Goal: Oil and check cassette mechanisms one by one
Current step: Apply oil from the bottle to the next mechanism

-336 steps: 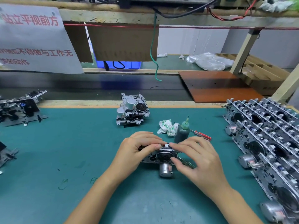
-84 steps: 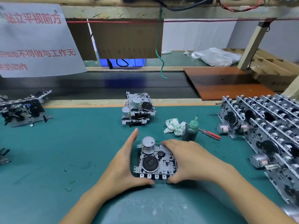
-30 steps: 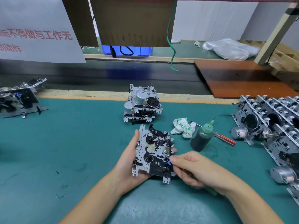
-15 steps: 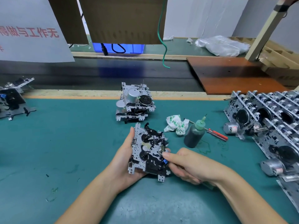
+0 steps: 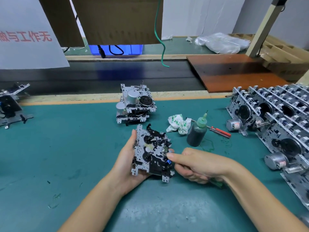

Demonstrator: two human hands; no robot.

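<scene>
My held mechanism (image 5: pixel 151 154) is tilted up, gears showing; the dark oil bottle (image 5: pixel 197 133) stands upright beside it.

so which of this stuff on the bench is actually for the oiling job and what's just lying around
For the job:
- cassette mechanism in the left hand, right hand probing it
- oil bottle
- stack of mechanisms behind
- rows of mechanisms at right

Lying about:
- crumpled cloth
- red-handled screwdriver
- plastic bags
- brown board
</scene>
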